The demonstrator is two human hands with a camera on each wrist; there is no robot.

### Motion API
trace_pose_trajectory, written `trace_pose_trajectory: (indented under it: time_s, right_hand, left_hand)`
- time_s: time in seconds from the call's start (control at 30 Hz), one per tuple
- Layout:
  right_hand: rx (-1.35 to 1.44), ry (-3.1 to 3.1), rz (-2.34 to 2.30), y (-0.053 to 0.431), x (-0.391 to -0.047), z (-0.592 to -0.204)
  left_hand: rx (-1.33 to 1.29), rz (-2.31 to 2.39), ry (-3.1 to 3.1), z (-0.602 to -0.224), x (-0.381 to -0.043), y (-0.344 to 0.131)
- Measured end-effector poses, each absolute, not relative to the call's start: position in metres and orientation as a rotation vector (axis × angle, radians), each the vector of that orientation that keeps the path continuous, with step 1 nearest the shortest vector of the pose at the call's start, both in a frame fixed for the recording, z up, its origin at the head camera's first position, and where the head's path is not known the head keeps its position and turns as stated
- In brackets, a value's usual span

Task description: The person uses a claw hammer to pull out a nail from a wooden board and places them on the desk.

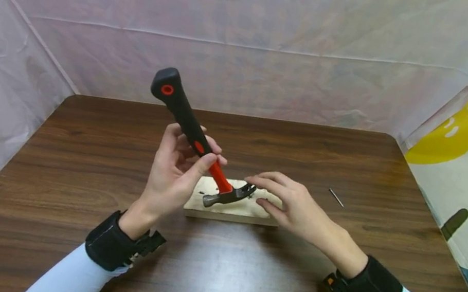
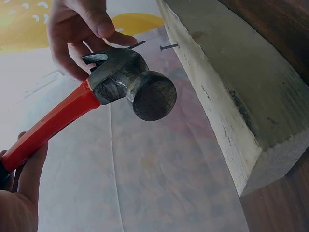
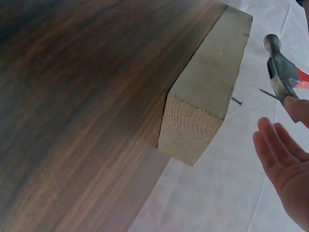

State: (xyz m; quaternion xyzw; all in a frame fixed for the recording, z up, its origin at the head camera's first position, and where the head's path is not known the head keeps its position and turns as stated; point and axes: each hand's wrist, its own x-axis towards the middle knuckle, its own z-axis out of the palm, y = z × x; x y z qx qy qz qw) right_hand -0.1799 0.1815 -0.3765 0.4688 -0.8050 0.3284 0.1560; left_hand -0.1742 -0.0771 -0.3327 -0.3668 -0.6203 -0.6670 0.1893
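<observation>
My left hand grips a claw hammer by its handle near the red neck, the black grip pointing up and away. The hammer's head hangs over a pale wooden block. Close to the claw is my right hand, one fingertip touching it, the fingers mostly straight and spread. A nail pokes out at the claw in the left wrist view; how it is held there is partly hidden. Another nail stands in the block's face, its head clear of the wood.
A loose metal nail or pin lies on the brown wooden table, right of the block. Pale sheeting hangs behind the table and along both sides, with a yellow print at the right.
</observation>
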Motion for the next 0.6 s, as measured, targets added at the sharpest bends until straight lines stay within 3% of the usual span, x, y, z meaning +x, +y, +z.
trace_pose_trajectory:
  time_s: [0.6]
  right_hand:
    - [1.367,-2.244,1.000,0.1780,-0.1807,-0.3800]
  left_hand:
    - [-1.074,-1.889,-1.713,-0.3305,-0.1739,-0.0757]
